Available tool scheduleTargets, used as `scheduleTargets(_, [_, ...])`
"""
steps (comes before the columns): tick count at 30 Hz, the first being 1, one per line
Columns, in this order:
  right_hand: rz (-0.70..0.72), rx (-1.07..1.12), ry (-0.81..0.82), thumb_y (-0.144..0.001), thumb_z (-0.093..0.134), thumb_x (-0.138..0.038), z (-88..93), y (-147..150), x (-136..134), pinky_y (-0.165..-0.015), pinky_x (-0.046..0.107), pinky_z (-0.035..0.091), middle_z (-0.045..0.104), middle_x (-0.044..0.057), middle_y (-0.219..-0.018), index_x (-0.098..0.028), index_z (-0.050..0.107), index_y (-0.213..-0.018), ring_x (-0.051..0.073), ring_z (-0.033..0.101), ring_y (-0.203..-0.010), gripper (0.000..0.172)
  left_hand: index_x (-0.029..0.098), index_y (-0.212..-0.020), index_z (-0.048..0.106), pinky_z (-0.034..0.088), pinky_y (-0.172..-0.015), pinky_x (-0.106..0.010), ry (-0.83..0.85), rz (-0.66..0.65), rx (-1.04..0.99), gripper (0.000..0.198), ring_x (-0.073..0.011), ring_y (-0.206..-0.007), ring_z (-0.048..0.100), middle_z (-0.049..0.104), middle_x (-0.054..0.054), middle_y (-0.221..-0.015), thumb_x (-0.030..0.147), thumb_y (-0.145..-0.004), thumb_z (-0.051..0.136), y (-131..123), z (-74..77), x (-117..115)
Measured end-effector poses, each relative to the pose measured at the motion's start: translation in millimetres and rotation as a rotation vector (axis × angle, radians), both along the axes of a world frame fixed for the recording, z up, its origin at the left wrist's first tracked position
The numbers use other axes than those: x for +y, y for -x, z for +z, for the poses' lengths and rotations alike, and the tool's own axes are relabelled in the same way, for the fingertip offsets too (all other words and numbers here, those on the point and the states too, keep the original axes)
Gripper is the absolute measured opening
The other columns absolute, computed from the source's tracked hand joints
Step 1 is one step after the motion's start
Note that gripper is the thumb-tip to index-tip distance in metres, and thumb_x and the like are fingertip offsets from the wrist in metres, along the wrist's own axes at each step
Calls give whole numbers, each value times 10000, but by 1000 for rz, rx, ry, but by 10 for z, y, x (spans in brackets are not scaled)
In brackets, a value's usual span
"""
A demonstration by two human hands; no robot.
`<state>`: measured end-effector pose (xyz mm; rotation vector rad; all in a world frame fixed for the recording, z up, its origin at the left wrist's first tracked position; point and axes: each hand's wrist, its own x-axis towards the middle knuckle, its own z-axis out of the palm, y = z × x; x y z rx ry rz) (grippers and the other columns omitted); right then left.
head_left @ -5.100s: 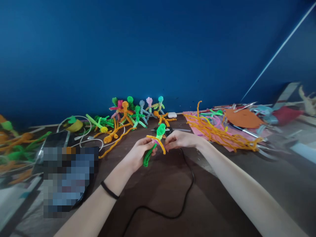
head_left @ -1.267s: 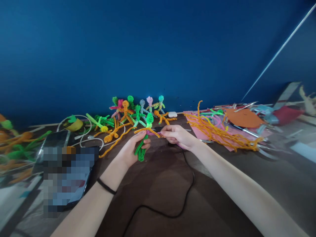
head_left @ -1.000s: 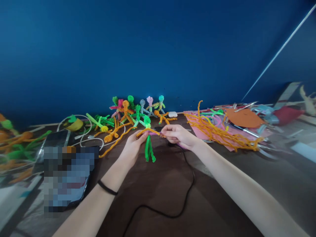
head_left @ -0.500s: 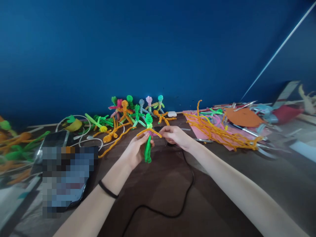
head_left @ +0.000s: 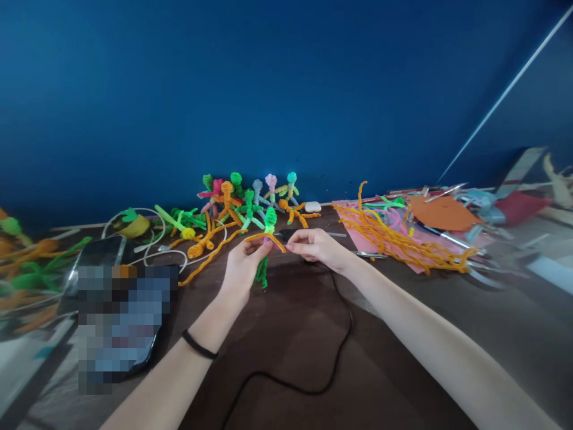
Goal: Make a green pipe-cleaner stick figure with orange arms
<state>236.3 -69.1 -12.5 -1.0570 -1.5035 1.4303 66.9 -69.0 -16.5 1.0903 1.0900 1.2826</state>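
Note:
My left hand [head_left: 244,260] is closed around the middle of a pipe-cleaner figure [head_left: 270,220]. The figure has a coiled green head, orange arms spread sideways and green legs hanging below my fingers; a bit of purple shows at its body, mostly hidden by my thumb. My right hand [head_left: 316,248] is pinched, its fingertips right beside the tip of the figure's right-side orange arm. Whether those fingertips grip the arm is too small to tell. Behind them stand several finished-looking pipe-cleaner figures [head_left: 227,194] in green, orange, pink and blue, against the blue wall.
Loose orange pipe cleaners [head_left: 380,233] lie on pink paper [head_left: 358,236] at the right, with an orange sheet [head_left: 441,213] behind. A phone [head_left: 134,322] and white cable [head_left: 154,255] are at the left. A black cable [head_left: 342,346] curves across the dark table. A white case [head_left: 312,206] sits near the wall.
My left hand has turned and shifted slightly, covering more of the figure's body. The figure's legs now sit further behind my hand, and its right-side arm bends lower.

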Motion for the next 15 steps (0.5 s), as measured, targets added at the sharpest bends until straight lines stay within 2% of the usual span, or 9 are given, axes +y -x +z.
scheduleTargets(3, [11,-34,-23,-666,647,-380,5,18,-24,-422,214,146,400,-62,-531,-132,566,-737,31,264,-439,270,110,-681,673,417,-589,-200,1,50,32,189,-104,-594,558,645,-32,-629,288,-623,698,-7,-26,-12])
scheduleTargets(7, [-7,-104,-63,-668,647,-410,-4,38,-38,-432,207,174,400,-61,-533,-141,548,-735,41,290,-465,294,110,-690,663,405,-541,-206,-60,53,104,200,-103,-542,541,638,-33,-609,309,-665,663,-12,-75,-19])
scheduleTargets(11, [-32,-171,-104,-645,663,-423,2,52,-41,-430,203,166,388,-74,-497,-146,515,-693,32,256,-440,318,123,-692,625,386,-464,-208,-106,16,124,190,-103,-461,517,579,-2,-527,312,-687,639,-22,-74,-38])
scheduleTargets(15, [-70,-207,-156,-711,601,-376,26,60,-57,-415,196,191,398,-73,-476,-140,548,-734,28,261,-402,243,132,-723,617,408,-488,-216,-150,-48,149,163,-107,-478,526,592,-5,-573,293,-698,623,-26,-61,-39])
